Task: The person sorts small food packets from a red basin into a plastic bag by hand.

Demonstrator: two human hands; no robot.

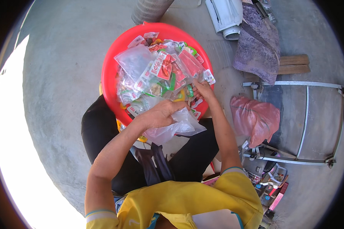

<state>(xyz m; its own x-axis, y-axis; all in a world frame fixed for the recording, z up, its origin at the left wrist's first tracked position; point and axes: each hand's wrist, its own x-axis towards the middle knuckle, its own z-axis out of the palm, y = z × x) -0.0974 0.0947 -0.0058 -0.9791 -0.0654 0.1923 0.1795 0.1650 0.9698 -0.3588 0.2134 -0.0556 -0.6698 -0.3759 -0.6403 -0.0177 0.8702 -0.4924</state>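
Before me stands a round red plastic basin (109, 63), heaped with small plastic food packets. My left hand (160, 114) grips a translucent plastic bag (186, 121), which hangs over the basin's near rim above my lap. At the right inside of the basin, my right hand (202, 91) is among the packets with its fingers curled; what it holds is partly hidden. By its thumb are a clear packet with a red label (192, 64) and a white tag (208, 76). A flat frosted bag (136, 61) and a red-and-white printed packet (162, 65) lie on the heap.
To the right, a pink woven sack (255, 118) rests against a metal frame with casters (306, 120). Beyond it are wooden boards (293, 64) and a purple-grey mat (256, 48). A mesh cylinder (150, 10) stands behind the basin. Toys and odds and ends (272, 183) lie lower right.
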